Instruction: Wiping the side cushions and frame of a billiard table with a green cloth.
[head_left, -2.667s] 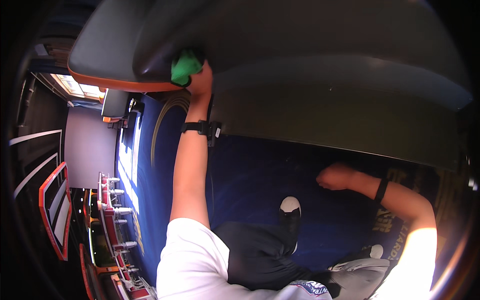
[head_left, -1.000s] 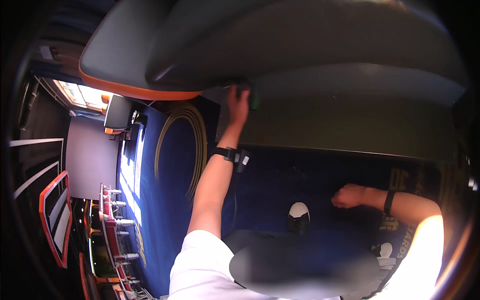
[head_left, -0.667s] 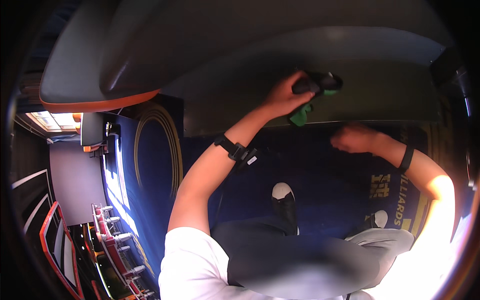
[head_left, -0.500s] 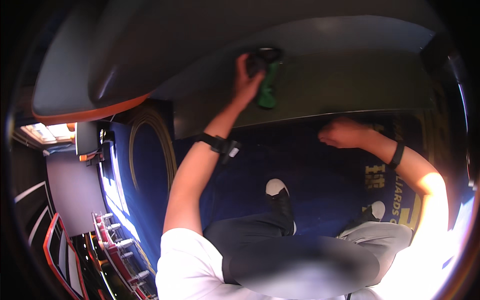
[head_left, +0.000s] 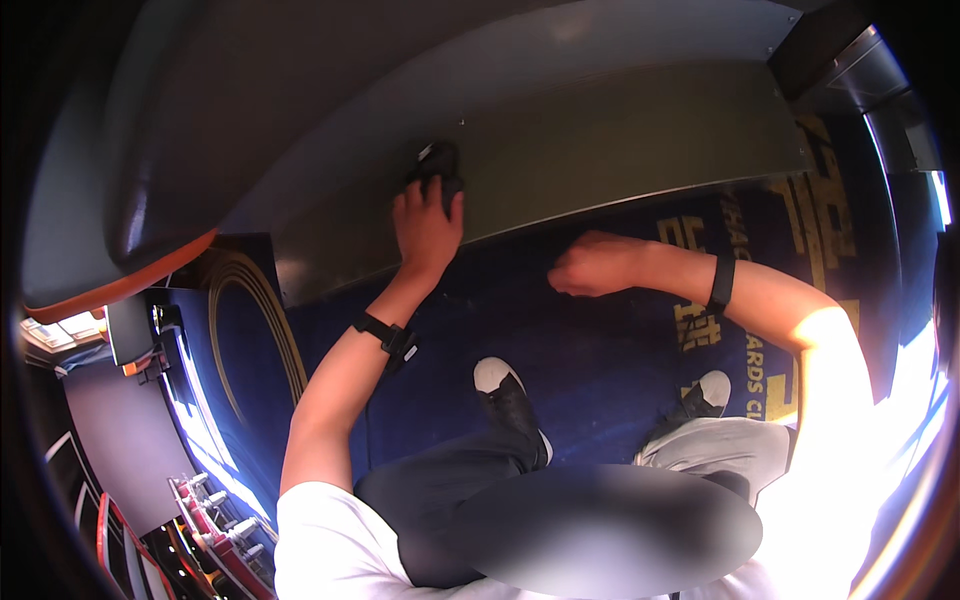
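My left hand (head_left: pixel 428 232) reaches up to the dark grey-green panel (head_left: pixel 610 135), palm toward it. Its fingers are around a black, soft-looking item (head_left: pixel 438 165) with a small pale patch, perhaps a bunched cloth, pressed against the panel. The hand covers part of that item, so its exact kind does not show. My right hand (head_left: pixel 600 265) hovers near the panel's lower edge, above the blue carpet, its fingers curled into a loose fist. Nothing is visible in that fist. Black bands circle both wrists.
Above the panel bulges a large dark curved body (head_left: pixel 260 90) with an orange-brown edge (head_left: pixel 130 280). Blue carpet with gold patterns (head_left: pixel 690 325) lies beneath my black shoes (head_left: pixel 510 400). A red rack-like thing with pale knobs (head_left: pixel 225 530) stands lower left. A dark block (head_left: pixel 850 70) sits at upper right.
My left hand has moved down the panel with the black item; a green part that hung from it is now out of sight. The whole view has shifted, and the right fist stays closed.
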